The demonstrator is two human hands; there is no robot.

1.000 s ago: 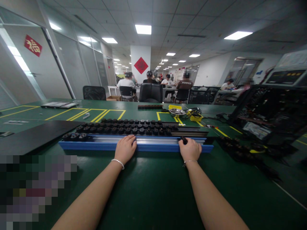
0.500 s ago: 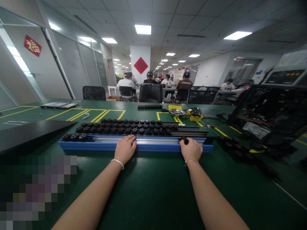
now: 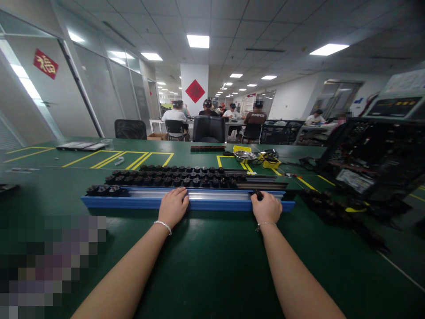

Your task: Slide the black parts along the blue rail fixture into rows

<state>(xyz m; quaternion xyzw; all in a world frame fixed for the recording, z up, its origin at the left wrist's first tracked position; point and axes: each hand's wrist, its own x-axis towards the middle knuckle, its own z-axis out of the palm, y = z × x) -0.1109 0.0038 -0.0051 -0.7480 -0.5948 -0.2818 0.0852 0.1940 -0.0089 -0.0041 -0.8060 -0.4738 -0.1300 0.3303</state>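
Right hand (image 3: 267,208) closed narrowly, thumb and fingers about a small black rounded part (image 3: 256,195) over a long blue rail (image 3: 215,205) with a silvery inner channel; both hands rest on this rail, which runs crosswise beneath them.

Around the grip spreads a glossy green tabletop (image 3: 212,257) marked with yellow tape lines (image 3: 149,153); beyond it stand black chairs (image 3: 209,128) and a white pillar (image 3: 195,71), with people seated at tables farther off under ceiling lights.

The left hand (image 3: 174,207) curls over the rail's near wall, well apart from the right; how firmly it presses, I cannot tell; black round parts (image 3: 102,190) sit in the rail's end to its left.

Just behind the hands, rows of black round parts (image 3: 175,181) bound the space; right of the grip lies dark clutter (image 3: 335,212); nearer than the hands, green surface extends between the forearms.
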